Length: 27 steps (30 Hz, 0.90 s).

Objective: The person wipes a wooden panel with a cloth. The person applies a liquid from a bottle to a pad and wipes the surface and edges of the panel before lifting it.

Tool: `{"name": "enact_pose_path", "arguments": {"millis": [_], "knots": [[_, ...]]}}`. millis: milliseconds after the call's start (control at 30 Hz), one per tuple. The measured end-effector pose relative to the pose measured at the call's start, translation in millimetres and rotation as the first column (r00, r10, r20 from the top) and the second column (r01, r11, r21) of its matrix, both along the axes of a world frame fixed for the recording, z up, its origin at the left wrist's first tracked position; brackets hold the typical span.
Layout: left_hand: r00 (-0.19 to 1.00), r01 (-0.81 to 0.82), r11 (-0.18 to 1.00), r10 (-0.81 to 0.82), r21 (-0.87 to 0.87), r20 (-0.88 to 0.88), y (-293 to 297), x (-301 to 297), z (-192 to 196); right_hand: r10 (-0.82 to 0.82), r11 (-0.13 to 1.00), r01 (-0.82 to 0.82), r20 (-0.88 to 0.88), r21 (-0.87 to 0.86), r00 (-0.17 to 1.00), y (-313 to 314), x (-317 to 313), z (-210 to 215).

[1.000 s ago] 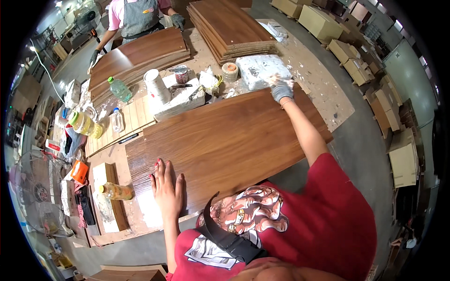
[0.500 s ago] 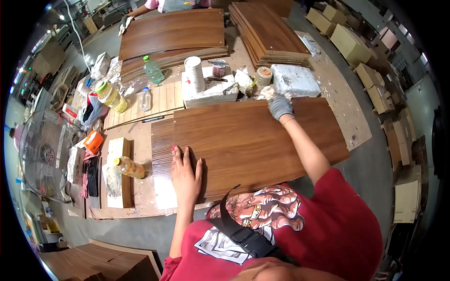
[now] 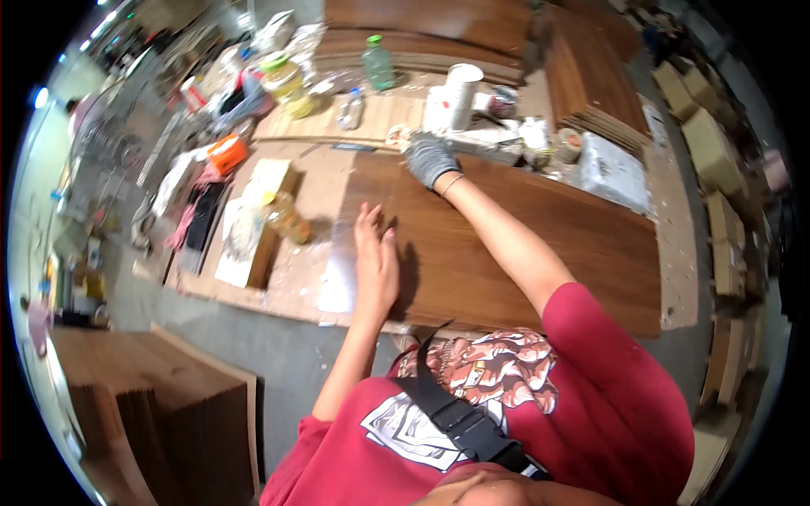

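Head view: packages crowd the far edge of the long dark-brown wood-grain panel (image 3: 523, 244), which lies flat on the workbench in front of the person. Just beyond that far edge stands an upright white cylindrical container (image 3: 460, 94); beside it, further from the panel, a green-tinted plastic bottle with a green cap (image 3: 378, 64) stands upright. A white rectangular block wrapped in plastic (image 3: 613, 171) lies past the panel's far right corner, and a small roll of tape (image 3: 569, 145) sits between that block and the white container. Off the panel's left end, a yellowish plastic bottle (image 3: 287, 218) rests on a pale board, and an orange boxy object (image 3: 226, 153) lies further out the same way. A large yellow-lidded jar (image 3: 283, 79) stands well beyond the panel's far left corner.

Left hand (image 3: 376, 263), bare, lies palm-down on the panel near its left end, fingers straight and close together, pointing away from the body. Right hand (image 3: 429, 158), in a grey work glove, reaches with the arm fully stretched to the panel's far edge; its fingers curl over that edge, though how firmly they clamp cannot be told.
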<state>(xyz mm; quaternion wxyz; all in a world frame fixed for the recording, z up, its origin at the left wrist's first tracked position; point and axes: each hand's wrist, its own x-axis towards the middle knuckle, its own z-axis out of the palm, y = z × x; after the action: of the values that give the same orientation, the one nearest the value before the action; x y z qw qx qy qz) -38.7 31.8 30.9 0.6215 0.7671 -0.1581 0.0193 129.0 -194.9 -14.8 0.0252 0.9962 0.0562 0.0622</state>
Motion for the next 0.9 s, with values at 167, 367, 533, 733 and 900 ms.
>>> {"name": "enact_pose_path", "arguments": {"millis": [167, 367, 533, 733, 900], "knots": [[0.989, -0.148, 0.967, 0.14, -0.207, -0.053, 18, -6, -1, 0.114, 0.937, -0.201, 0.296, 0.284, 0.948, 60, -48, 8], [0.978, -0.209, 0.743, 0.157, -0.636, -0.137, 10, 5, -18, 0.394, 0.805, -0.333, -0.023, 0.49, 0.919, 10, -39, 8], [0.959, -0.232, 0.541, 0.265, -0.809, -0.098, 32, 6, -15, 0.418, 0.908, -0.389, 0.268, -0.155, 0.868, 48, -64, 20], [0.929, -0.276, 0.509, 0.359, -0.815, -0.091, 91, 10, 4, 0.56, 0.815, -0.554, 0.013, 0.168, 0.828, 110, -235, 56], [0.919, -0.314, 0.553, 0.38, -0.772, -0.101, 118, 0, 3, 0.209, 0.921, -0.139, -0.159, 0.365, 0.965, 4, -269, 49]]}}
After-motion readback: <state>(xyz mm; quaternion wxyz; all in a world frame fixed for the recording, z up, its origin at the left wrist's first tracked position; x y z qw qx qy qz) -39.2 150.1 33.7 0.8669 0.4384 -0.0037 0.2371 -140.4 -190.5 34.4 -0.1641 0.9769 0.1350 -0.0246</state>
